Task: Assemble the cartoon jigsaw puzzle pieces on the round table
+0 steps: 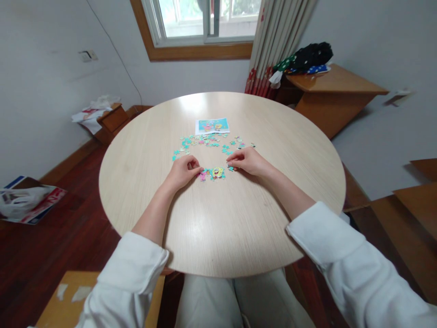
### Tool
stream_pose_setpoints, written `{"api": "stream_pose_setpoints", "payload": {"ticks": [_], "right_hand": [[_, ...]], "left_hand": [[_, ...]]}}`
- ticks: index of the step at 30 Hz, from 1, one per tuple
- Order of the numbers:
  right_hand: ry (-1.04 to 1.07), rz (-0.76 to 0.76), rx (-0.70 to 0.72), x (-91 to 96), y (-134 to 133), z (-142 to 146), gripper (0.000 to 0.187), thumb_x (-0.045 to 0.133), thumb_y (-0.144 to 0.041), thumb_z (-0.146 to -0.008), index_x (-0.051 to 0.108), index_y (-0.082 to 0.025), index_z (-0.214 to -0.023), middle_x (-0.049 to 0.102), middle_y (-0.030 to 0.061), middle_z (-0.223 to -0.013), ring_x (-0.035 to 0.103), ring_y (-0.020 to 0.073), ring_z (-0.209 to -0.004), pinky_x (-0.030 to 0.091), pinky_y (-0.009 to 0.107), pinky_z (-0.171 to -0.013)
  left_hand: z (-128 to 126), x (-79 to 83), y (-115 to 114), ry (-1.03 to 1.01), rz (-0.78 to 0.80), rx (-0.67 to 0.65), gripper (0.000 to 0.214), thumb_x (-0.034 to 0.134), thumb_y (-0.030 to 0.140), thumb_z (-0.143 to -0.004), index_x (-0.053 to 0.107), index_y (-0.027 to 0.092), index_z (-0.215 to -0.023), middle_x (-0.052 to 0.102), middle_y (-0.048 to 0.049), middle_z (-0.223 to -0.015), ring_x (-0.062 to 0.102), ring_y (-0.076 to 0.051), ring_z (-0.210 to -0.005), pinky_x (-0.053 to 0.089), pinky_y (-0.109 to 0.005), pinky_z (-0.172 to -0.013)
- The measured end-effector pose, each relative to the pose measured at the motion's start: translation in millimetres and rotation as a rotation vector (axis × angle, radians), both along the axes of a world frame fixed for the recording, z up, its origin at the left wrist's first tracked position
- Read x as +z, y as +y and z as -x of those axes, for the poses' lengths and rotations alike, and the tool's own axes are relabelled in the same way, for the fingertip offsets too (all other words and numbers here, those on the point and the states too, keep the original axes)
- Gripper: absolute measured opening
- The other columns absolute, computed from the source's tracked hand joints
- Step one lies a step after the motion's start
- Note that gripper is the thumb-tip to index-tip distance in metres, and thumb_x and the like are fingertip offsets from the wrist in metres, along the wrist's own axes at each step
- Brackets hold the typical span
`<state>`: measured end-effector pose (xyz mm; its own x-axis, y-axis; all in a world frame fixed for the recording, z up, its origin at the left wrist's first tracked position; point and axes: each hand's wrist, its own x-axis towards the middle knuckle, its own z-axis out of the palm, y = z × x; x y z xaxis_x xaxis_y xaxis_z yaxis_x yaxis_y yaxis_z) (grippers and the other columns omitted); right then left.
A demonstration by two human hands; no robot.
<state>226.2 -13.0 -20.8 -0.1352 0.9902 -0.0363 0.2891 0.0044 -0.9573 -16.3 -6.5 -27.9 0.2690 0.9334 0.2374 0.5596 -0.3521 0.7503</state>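
Observation:
A partly joined jigsaw puzzle lies on the round table, showing a yellow cartoon character with pink pieces at its left. At that left edge is my left hand, thumb and fingers pressed together; what they hold, if anything, is hidden. My right hand pinches a small puzzle piece a little to the right of the joined part. Teal bits show just under its fingertips. Loose puzzle pieces, mostly teal, are scattered in an arc beyond both hands. Behind them lies the printed reference picture.
The round wooden table reaches up to my lap. A window and a curtain are at the back. Dark cloth lies on a wooden cabinet at right. A cardboard box stands at lower left.

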Motion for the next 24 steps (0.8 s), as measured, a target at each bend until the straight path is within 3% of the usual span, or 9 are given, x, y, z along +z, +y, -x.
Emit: {"api": "stream_pose_setpoints", "payload": {"ticks": [10,17,24], "right_hand": [[-0.158,-0.091,0.009,-1.0,0,0,0.008,0.076,-0.015,-0.064,0.068,-0.016,-0.067,0.063,0.0000,-0.055,0.058,0.0122,-0.053,0.047,0.027,-0.058],[-0.297,-0.194,0.045,-2.7,1,-2,0.011,0.075,-0.019,-0.064,0.068,-0.016,-0.071,0.061,-0.0015,-0.058,0.055,0.0113,-0.056,0.045,0.026,-0.058],[-0.379,-0.176,0.058,0.9,-3,-1,0.003,0.067,-0.017,-0.070,0.068,-0.015,-0.071,0.062,0.0004,-0.061,0.054,0.0111,-0.058,0.043,0.025,-0.060]], "left_hand": [[-1,11.7,-4,-0.001,-0.034,0.078,0.017,0.064,0.021,-0.072,0.054,0.018,-0.058,0.050,0.0031,-0.056,0.043,-0.011,-0.056,0.033,-0.027,-0.058],[4,9.1,0,-0.032,-0.056,0.172,0.017,0.062,0.022,-0.074,0.054,0.017,-0.060,0.048,0.0035,-0.057,0.042,-0.011,-0.057,0.033,-0.027,-0.061],[4,8.6,1,-0.029,-0.046,0.186,0.017,0.061,0.024,-0.074,0.054,0.017,-0.060,0.048,0.0038,-0.056,0.041,-0.011,-0.057,0.032,-0.027,-0.061]]}}
